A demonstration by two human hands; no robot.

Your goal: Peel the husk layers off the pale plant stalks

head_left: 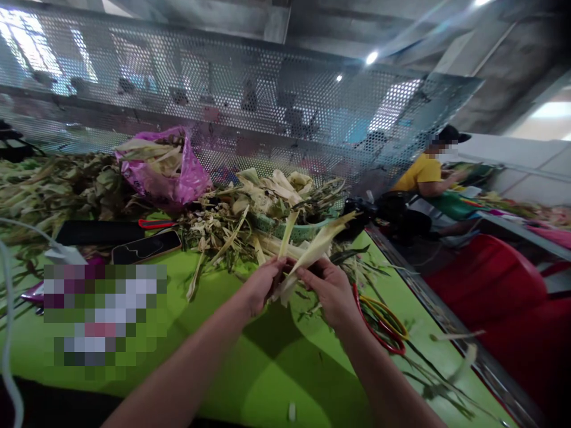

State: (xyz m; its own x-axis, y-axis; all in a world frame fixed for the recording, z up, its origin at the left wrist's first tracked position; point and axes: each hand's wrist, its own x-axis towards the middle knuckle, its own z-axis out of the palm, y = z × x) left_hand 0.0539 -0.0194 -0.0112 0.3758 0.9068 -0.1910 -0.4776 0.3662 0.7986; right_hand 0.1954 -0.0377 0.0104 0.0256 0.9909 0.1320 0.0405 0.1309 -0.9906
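Both my hands meet above the green table [250, 362], gripping one pale yellow-green husk strip [319, 241] that points up and to the right. My left hand [261, 285] pinches its lower end from the left, fingers closed. My right hand [328, 288] closes on it from the right. Just behind them lies a heap of dry husks and leaves [250, 208] around a green basket [297, 232].
A pink plastic bag [167, 169] with husks sits at the back left. A phone [147, 246] and a dark flat object [98, 232] lie on the left. Red and yellow rubber bands [383, 324] lie at right. A perforated metal screen [250, 101] stands behind. Another person in yellow [423, 175] works at the right.
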